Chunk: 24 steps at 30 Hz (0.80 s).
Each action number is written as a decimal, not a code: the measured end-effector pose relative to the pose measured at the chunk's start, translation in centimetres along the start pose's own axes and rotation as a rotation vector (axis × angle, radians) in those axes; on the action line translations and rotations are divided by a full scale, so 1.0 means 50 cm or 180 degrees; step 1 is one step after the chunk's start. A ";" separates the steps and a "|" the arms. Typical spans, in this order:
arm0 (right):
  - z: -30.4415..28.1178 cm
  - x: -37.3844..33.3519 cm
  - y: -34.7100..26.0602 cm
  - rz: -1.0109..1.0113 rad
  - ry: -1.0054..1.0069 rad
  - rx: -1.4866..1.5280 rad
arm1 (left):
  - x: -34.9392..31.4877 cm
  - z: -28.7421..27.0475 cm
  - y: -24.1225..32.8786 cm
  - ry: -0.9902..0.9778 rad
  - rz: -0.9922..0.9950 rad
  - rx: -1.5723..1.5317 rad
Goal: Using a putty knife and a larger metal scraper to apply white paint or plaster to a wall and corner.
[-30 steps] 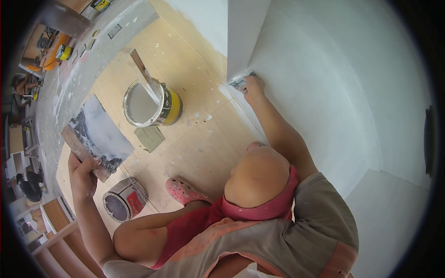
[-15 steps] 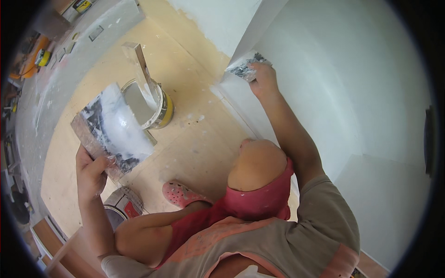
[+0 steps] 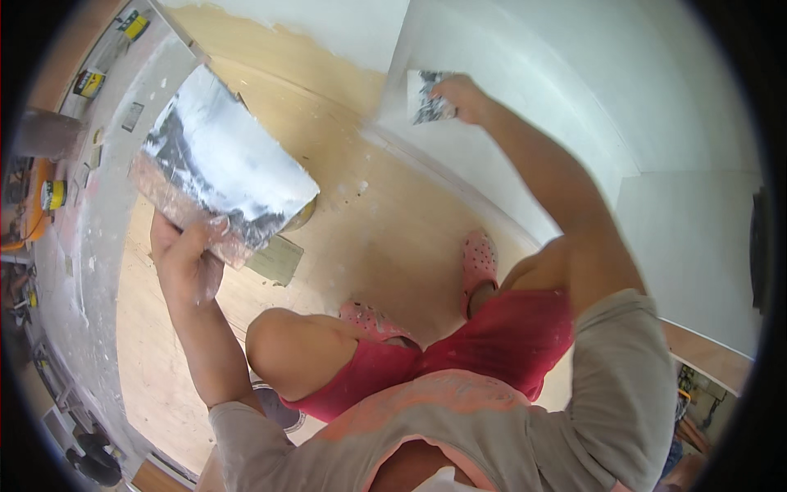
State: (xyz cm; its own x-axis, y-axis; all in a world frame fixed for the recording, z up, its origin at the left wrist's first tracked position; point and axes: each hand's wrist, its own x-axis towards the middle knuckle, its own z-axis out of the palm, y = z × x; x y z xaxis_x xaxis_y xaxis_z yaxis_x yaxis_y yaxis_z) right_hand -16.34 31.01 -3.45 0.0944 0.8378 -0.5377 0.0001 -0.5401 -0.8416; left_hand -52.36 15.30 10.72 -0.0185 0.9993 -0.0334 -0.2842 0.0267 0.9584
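My left hand (image 3: 190, 264) is closed round the wooden back edge of a wide putty blade (image 3: 234, 148), its metal face smeared with white putty and dark streaks. Behind that blade a putty bucket is mostly hidden; only a yellow bit of its side (image 3: 304, 215) shows. Out to the upper right, my right hand (image 3: 466, 98) grips a small putty-smeared scraper (image 3: 425, 97) close to the white side wall (image 3: 533, 107). Whether the scraper touches the wall, I cannot tell.
Bare tan board (image 3: 287, 49) meets white-coated wall ahead. My feet in pink clogs (image 3: 478, 258) rest on the plywood floor (image 3: 369, 246), near a flat greenish piece (image 3: 276, 261). Another bucket (image 3: 279, 407) stands by my left leg. Yellow-and-black cans (image 3: 88, 83) line the grey floor at left.
My right hand with the scraper has moved off the wall corner, farther from it along the side wall. The wide blade now covers most of the bucket, and my knees are spread wider.
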 end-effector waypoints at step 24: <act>0.225 0.091 0.285 -0.0972 0.0794 0.1503 | -0.205 0.256 -0.002 0.1610 0.0534 0.1154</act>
State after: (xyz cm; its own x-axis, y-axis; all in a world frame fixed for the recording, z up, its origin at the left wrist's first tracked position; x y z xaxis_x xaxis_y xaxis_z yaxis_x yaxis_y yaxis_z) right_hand -27.11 28.02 -18.48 0.3897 0.8746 -0.2886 -0.3716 -0.1374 -0.9182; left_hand -39.89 5.42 14.61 -0.5093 0.8568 0.0805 0.1022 -0.0327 0.9942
